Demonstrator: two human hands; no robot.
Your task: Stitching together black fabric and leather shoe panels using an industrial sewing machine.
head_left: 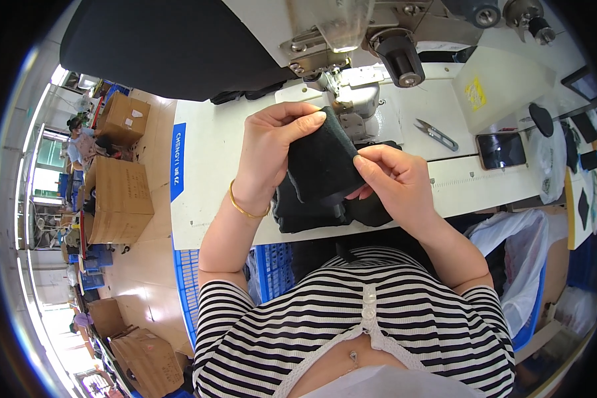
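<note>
Cloth [322,159], black: one piece, raised over the front part of the worktop [229,156], just on your side of the sewing machine [363,99]; whether it touches the machine, you cannot tell from here. Left hand [268,149]: yours, thumb and fingers pinching the upper corner. Right hand [398,182]: yours, thumb and fingertips pinching the right edge.

Edges and room: your worktop's front edge runs below both hands; more black cloth [298,217] lies under the held piece, near that edge. White surface shows between your left wrist and the left edge. To your right, surface shows between the right hand and the phone [502,151]; thread snips [438,134] lie beyond that hand.

Surface and room: worktop, white. Below it, a blue basket [273,272] at your left and a white bag [530,242] at your right. Left of you, tan floor [156,249], cardboard boxes [119,199] and a seated person [83,146] farther off.

Markings: blue label [178,162], white lettering, left edge; yellow sticker [475,93] on the upright panel; ruler scale [458,178] along your front edge.
</note>
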